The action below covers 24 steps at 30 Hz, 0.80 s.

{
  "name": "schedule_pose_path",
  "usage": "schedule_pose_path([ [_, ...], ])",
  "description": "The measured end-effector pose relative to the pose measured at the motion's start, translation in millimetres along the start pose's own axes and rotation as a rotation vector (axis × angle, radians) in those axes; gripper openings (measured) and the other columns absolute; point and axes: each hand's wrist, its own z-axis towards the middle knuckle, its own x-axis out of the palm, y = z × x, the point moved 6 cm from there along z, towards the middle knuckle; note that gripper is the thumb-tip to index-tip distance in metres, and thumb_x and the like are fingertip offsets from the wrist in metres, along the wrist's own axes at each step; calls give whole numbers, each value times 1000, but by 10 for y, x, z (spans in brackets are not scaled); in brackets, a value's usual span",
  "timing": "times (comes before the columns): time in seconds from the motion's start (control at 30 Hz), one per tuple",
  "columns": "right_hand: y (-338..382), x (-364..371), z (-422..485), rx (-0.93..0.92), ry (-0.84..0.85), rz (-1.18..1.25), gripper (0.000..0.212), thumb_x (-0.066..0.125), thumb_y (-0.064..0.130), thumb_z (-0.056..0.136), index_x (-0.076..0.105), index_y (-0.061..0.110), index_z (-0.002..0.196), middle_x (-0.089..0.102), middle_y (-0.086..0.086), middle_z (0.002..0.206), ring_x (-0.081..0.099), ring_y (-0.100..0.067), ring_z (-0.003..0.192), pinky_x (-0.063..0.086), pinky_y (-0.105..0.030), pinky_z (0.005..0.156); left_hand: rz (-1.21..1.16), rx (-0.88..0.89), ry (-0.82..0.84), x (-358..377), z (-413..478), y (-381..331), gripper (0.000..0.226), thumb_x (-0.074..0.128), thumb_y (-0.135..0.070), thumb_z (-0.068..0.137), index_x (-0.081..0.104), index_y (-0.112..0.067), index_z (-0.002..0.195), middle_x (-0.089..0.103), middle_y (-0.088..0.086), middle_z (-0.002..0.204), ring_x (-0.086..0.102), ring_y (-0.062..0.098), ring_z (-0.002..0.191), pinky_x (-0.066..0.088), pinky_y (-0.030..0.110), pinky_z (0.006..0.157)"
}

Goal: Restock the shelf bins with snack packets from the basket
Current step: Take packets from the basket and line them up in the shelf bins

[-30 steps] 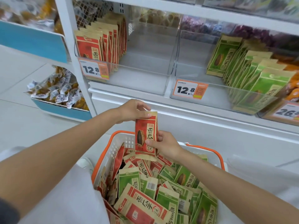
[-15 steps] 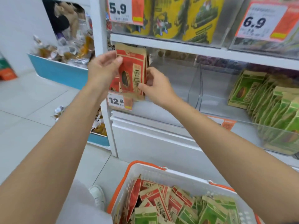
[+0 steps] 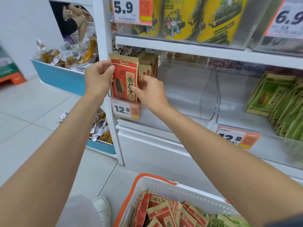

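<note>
A red and tan snack packet (image 3: 125, 79) stands upright at the front of the left clear shelf bin (image 3: 188, 95), in front of a row of like packets (image 3: 148, 66). My left hand (image 3: 98, 77) pinches its upper left edge. Its right edge is pinched by my right hand (image 3: 150, 93), low down. The white basket with orange handles (image 3: 164, 189) sits at the bottom of the view, holding several red and green packets (image 3: 165, 213).
Green packets (image 3: 282, 104) fill the right bin. Price tags reading 12.8 (image 3: 125, 109) hang on the bin fronts. Yellow packs (image 3: 196, 18) sit on the shelf above. A blue-edged bin of wrapped snacks (image 3: 65, 58) lies to the left. My white shoe (image 3: 102, 208) is beside the basket.
Both hands lifted the red packet from above the basket up to the left bin. It now sits lower, at the front of the row.
</note>
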Motion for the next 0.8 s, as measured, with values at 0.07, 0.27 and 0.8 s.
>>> schedule_pose_path([
  [0.07,-16,57,21,4,16,-18,21,73,23,85,71,9,101,70,0,93,62,-15,83,52,-29,76,13,5,16,-10,4,30,17,51,-8,99,65,-12,108,65,-12,90,60,-16,66,45,4,60],
  [0.27,-14,110,-18,-20,-36,-10,19,70,22,87,71,9,102,68,0,95,61,-15,84,52,-30,77,53,32,25,-56,58,54,18,53,-9,98,67,-10,110,66,-11,90,59,-14,68,45,5,62],
  [0.8,-46,238,63,56,93,-66,18,73,20,86,70,3,82,68,-6,81,63,-23,79,52,-30,71,208,48,93,-34,92,219,24,53,-9,98,64,-10,119,68,2,106,61,2,90,50,11,72],
])
